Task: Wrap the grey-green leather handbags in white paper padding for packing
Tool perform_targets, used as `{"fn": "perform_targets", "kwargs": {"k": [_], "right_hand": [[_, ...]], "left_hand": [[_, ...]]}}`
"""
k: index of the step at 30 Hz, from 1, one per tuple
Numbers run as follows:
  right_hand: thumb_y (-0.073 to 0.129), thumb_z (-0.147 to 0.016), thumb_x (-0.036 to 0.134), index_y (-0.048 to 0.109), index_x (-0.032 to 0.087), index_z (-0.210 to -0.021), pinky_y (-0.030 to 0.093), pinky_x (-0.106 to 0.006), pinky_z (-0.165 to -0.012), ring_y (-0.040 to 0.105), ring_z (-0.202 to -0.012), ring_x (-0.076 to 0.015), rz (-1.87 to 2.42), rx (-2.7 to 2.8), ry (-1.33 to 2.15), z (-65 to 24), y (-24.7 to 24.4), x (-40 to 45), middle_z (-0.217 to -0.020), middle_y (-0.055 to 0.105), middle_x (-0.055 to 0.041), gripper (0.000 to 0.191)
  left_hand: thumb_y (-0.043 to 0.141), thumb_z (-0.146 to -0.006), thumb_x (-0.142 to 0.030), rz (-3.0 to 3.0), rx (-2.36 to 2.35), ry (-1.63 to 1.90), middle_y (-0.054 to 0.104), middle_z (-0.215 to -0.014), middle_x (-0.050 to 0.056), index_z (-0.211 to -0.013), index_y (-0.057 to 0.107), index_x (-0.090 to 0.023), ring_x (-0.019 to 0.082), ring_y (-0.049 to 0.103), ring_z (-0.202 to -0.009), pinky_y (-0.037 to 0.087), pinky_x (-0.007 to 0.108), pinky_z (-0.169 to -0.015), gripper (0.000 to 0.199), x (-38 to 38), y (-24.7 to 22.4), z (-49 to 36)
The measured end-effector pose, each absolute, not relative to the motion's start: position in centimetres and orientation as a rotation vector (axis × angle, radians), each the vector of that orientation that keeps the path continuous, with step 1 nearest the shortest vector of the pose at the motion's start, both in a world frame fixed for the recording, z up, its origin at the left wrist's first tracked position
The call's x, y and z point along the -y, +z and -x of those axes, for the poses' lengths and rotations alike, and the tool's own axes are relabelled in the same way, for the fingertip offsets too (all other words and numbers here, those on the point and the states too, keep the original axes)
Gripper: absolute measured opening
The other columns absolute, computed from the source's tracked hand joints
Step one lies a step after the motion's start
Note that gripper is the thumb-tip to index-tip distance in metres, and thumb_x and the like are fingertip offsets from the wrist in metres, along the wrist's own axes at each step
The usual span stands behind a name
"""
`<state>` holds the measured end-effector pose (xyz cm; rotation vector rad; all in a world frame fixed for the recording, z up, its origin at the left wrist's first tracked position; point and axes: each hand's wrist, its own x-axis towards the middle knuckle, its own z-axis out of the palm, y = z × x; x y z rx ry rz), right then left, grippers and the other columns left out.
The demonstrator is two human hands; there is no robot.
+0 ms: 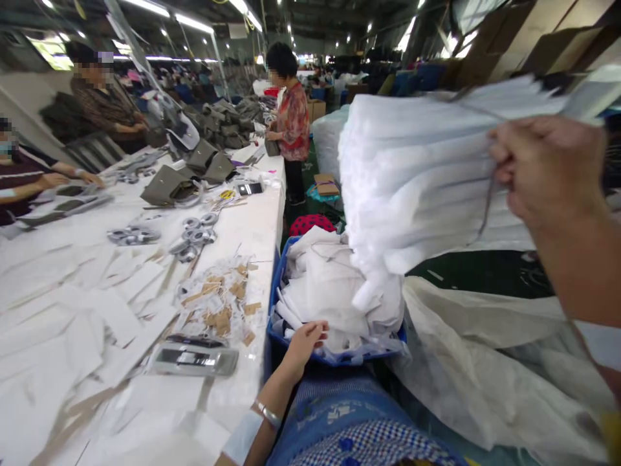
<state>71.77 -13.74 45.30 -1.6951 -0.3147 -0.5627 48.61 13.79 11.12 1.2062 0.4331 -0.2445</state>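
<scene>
My right hand [548, 162] is closed at the dark tie around a bundle of white foam sheets [417, 168], raised at the right. The bundle hangs tilted over a blue basket [273, 301], its lower corner close to the white sheets [325, 278] heaped inside. Those sheets look thin and crumpled, and a dark tie lies across them. My left hand [308, 340] is at the basket's near rim, fingers loosely bent and apart, with nothing visible in it.
A white table [262, 259] on the left carries paper strips, tape rolls [194, 236], brown tags [220, 317], a clear case [194, 359] and grey-brown bags [167, 184]. Several people work around it. A large whitish sack [485, 349] lies on the floor at right.
</scene>
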Motion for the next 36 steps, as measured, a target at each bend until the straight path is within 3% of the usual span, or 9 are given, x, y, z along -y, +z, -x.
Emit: {"fn": "perform_targets", "kwargs": {"k": [3, 7, 15, 18, 23, 29, 31, 33, 36], "right_hand": [[0.057, -0.087, 0.017, 0.067, 0.001, -0.087, 0.018, -0.022, -0.048, 0.036, -0.045, 0.0035, 1.754, 0.206, -0.541, -73.9, 43.4, 7.5, -0.054, 0.047, 0.0081, 0.019], [0.059, -0.087, 0.015, 0.065, 0.004, -0.084, 0.023, -0.018, -0.043, 0.035, -0.042, 0.0, 1.753, 0.185, -0.277, -74.3, 38.2, 3.6, -0.054, 0.048, 0.0073, 0.012], [0.058, -0.083, 0.047, 0.064, 0.019, -0.079, 0.041, -0.022, -0.045, 0.053, -0.044, -0.0105, 2.15, 0.271, 0.046, -71.0, 21.7, 3.3, -0.06, 0.063, 0.0007, 0.03], [0.058, -0.081, 0.053, 0.062, 0.019, -0.076, 0.046, -0.025, -0.049, 0.055, -0.045, -0.0125, 2.164, 0.315, 0.192, -69.6, 17.5, 3.1, -0.062, 0.067, -0.0008, 0.034], [0.05, -0.087, 0.056, 0.061, 0.02, -0.08, 0.047, -0.027, -0.055, 0.058, -0.051, -0.0137, 2.15, 0.296, 0.132, -68.5, 17.3, 3.3, -0.07, 0.069, -0.0031, 0.039], [0.047, -0.092, 0.053, 0.062, 0.022, -0.093, 0.05, -0.029, -0.063, 0.064, -0.058, -0.0168, 2.258, 0.289, 0.043, -67.6, 20.0, 5.7, -0.08, 0.073, -0.0037, 0.035], [0.046, -0.094, 0.047, 0.063, 0.022, -0.102, 0.052, -0.033, -0.069, 0.068, -0.068, -0.0211, 2.425, 0.353, -0.007, -67.4, 20.3, 6.7, -0.087, 0.075, -0.0061, 0.032], [0.044, -0.096, 0.042, 0.062, 0.022, -0.117, 0.052, -0.039, -0.084, 0.069, -0.091, -0.0266, 2.58, 0.491, -0.162, -67.4, 20.1, 7.2, -0.106, 0.073, -0.0103, 0.034], [0.042, -0.098, 0.043, 0.049, 0.022, -0.139, 0.039, -0.047, -0.108, 0.05, -0.13, -0.0304, 2.639, 0.853, -0.337, -67.3, 18.2, 7.0, -0.144, 0.051, -0.0132, 0.047]], "left_hand": [[0.074, -0.075, -0.056, -1.11, -0.533, -0.145, 0.07, -0.114, 0.014, -0.106, 0.073, -0.018, 0.021, 0.065, -0.093, 0.051, 0.031, -0.08, 0.049, -15.4, 11.5, -46.5], [0.074, -0.075, -0.055, -0.952, -0.584, -0.054, 0.065, -0.124, 0.014, -0.117, 0.067, -0.02, 0.022, 0.066, -0.099, 0.053, 0.031, -0.082, 0.055, -15.7, 12.4, -45.7], [0.079, -0.07, -0.028, -0.749, -0.811, 0.023, 0.066, -0.122, 0.013, -0.126, 0.057, -0.022, 0.026, 0.067, -0.103, 0.055, 0.033, -0.082, 0.061, -16.0, 9.8, -45.7], [0.075, -0.075, -0.031, -0.741, -0.918, -0.004, 0.065, -0.124, 0.017, -0.125, 0.057, -0.02, 0.028, 0.066, -0.108, 0.056, 0.037, -0.081, 0.054, -15.8, 8.3, -44.2], [0.073, -0.079, -0.05, -0.879, -0.851, -0.038, 0.067, -0.122, 0.013, -0.121, 0.064, -0.024, 0.028, 0.063, -0.113, 0.054, 0.032, -0.082, 0.05, -14.6, 8.2, -42.4], [0.085, -0.066, -0.043, -1.112, -0.737, 0.011, 0.072, -0.105, 0.01, -0.119, 0.065, -0.02, 0.022, 0.07, -0.074, 0.055, 0.029, -0.062, 0.061, -14.3, 7.7, -45.4], [0.086, -0.064, -0.039, -1.166, -0.736, 0.029, 0.071, -0.105, 0.01, -0.115, 0.067, -0.019, 0.019, 0.069, -0.066, 0.054, 0.028, -0.058, 0.058, -14.5, 7.3, -46.7], [0.087, -0.062, -0.036, -1.22, -0.744, 0.044, 0.072, -0.105, 0.011, -0.111, 0.069, -0.018, 0.018, 0.068, -0.064, 0.055, 0.029, -0.059, 0.055, -14.8, 7.0, -47.5], [0.087, -0.061, -0.034, -1.294, -0.744, 0.033, 0.074, -0.094, 0.008, -0.101, 0.072, -0.016, 0.019, 0.069, -0.066, 0.056, 0.03, -0.064, 0.047, -15.1, 6.8, -48.0]]}}
